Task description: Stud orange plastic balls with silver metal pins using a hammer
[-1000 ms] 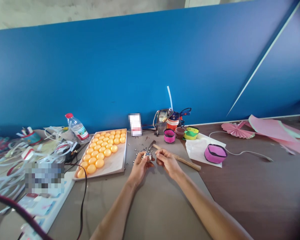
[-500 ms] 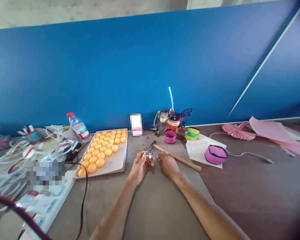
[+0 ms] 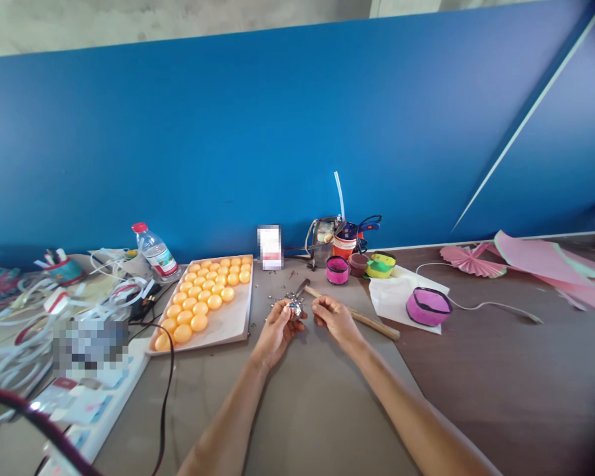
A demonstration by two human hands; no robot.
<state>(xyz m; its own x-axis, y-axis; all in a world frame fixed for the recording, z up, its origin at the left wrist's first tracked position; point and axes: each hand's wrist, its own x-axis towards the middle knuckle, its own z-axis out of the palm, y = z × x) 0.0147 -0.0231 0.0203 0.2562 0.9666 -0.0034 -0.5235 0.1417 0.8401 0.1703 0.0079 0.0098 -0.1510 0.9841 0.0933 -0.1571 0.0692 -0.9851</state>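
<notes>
My left hand point(image 3: 276, 329) is closed around a small shiny silver object point(image 3: 295, 309), roundish, whose exact kind I cannot make out. Tiny dark and shiny bits lie on the mat just beyond it. To the right, my right hand point(image 3: 334, 318) is raised a little, thumb and forefinger pinched together; anything between them is too small to see. A hammer with a wooden handle point(image 3: 374, 324) lies behind my right hand, its dark head point(image 3: 303, 286) beyond the silver object. The hand hides part of the handle.
On the left stand a tray point(image 3: 228, 332) of orange balls, a water bottle point(image 3: 156, 251) and tangled white strips with cables. Pink fabric rings point(image 3: 429, 307), a yellow-green one point(image 3: 381, 264) and a cup of tools point(image 3: 344, 246) sit right of centre. A blue partition point(image 3: 277, 132) rises behind.
My right hand has lifted from the mat beside the hammer handle and turned, its thumb and forefinger now pinched. My left hand stays almost still with the silver object.
</notes>
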